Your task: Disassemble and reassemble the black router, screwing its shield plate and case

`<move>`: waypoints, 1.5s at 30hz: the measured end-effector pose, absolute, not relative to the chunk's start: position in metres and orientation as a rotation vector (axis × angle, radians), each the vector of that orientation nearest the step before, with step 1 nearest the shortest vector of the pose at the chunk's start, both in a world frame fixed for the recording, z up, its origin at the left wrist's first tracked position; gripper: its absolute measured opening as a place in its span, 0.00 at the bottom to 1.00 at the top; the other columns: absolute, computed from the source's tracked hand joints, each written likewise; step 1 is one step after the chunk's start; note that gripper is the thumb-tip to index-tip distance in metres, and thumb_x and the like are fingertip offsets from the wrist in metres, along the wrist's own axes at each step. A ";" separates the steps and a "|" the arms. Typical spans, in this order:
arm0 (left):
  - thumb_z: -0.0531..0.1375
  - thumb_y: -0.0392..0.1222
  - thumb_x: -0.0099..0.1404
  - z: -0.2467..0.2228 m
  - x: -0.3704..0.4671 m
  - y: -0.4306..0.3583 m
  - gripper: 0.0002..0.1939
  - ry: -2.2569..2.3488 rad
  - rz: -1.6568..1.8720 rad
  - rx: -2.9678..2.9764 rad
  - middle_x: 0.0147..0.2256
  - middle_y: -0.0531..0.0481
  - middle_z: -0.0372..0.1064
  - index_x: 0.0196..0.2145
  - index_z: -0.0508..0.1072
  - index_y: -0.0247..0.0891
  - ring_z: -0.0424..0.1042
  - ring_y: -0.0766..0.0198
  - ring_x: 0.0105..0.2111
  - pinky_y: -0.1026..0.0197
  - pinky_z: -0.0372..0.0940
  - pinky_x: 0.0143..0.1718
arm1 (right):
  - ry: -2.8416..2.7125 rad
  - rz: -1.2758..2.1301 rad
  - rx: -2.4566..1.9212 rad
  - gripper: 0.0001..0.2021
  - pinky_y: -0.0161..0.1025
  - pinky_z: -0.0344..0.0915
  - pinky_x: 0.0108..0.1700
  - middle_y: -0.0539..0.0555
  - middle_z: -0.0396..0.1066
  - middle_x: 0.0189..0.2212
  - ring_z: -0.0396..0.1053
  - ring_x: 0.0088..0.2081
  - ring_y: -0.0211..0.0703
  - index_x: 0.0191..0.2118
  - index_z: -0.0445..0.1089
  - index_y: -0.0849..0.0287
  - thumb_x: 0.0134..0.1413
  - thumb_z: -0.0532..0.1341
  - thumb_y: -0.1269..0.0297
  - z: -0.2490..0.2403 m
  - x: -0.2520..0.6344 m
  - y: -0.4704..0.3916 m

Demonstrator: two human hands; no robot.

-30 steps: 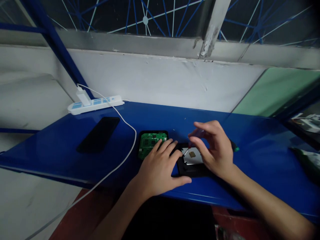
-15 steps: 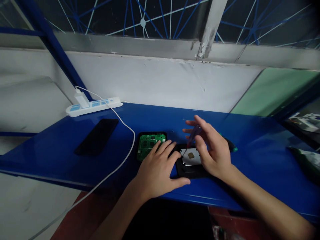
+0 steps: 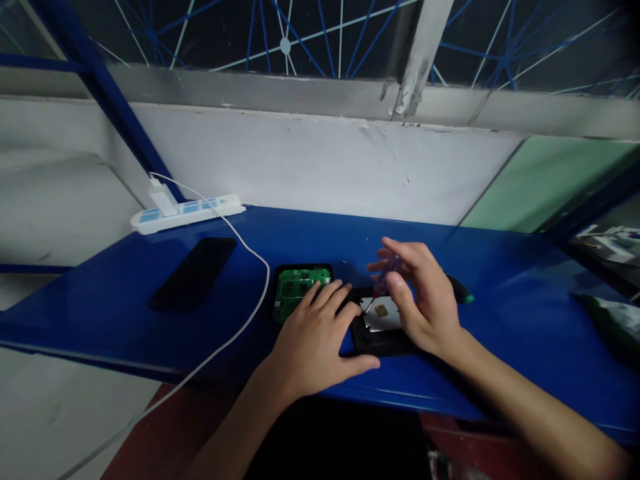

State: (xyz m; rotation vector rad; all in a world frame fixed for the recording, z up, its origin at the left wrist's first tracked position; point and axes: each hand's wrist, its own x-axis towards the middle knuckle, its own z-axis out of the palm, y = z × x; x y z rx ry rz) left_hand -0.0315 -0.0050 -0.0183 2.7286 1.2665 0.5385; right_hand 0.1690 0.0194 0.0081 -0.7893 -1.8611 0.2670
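Observation:
My right hand (image 3: 427, 293) grips a screwdriver (image 3: 387, 275) with a purplish see-through handle, its shaft slanting down and left. The tip meets the left edge of a silver metal plate (image 3: 393, 321) that has a small tan square on it. That plate lies in a black plastic casing (image 3: 380, 345), partly covered by my right hand. My left hand (image 3: 320, 333) lies flat with fingers spread, its index finger by the screwdriver tip at the casing's left side. Under its other fingertips is the near right part of a green circuit board (image 3: 293, 293) in a black shell.
On the blue table (image 3: 320, 230) a dark phone-like slab (image 3: 194, 275) lies at left. A white cable (image 3: 255, 313) runs from a power strip (image 3: 187, 215) past it. A dark green-tipped object (image 3: 461, 290) sits behind my right hand; a green-and-white packet (image 3: 613, 327) is at far right.
The fingers of my right hand have shifted and curled lower around the screwdriver handle, and the handle tilts a little more. My left hand and the casing stay in place.

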 end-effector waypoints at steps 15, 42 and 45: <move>0.62 0.69 0.60 -0.018 -0.032 -0.005 0.32 1.257 0.529 2.722 0.62 0.43 0.64 0.50 0.71 0.42 0.55 0.47 0.67 0.41 0.46 0.68 | -1.833 0.184 -0.831 0.27 0.46 0.75 0.36 0.52 0.62 0.40 0.70 0.36 0.41 0.63 0.62 0.46 0.60 0.63 0.72 0.005 0.170 0.022; 0.62 0.69 0.60 -0.017 -0.032 -0.006 0.32 1.264 0.533 2.727 0.62 0.42 0.64 0.50 0.71 0.41 0.55 0.48 0.66 0.42 0.47 0.68 | -1.898 0.136 -0.767 0.24 0.44 0.74 0.36 0.53 0.66 0.40 0.70 0.35 0.40 0.61 0.65 0.48 0.60 0.63 0.71 0.011 0.171 0.017; 0.61 0.70 0.61 -0.017 -0.032 -0.007 0.32 1.261 0.545 2.736 0.62 0.42 0.64 0.50 0.71 0.41 0.56 0.48 0.66 0.42 0.47 0.68 | -1.900 0.181 -0.770 0.23 0.47 0.75 0.42 0.56 0.68 0.47 0.74 0.41 0.42 0.63 0.63 0.50 0.65 0.56 0.72 0.012 0.172 0.018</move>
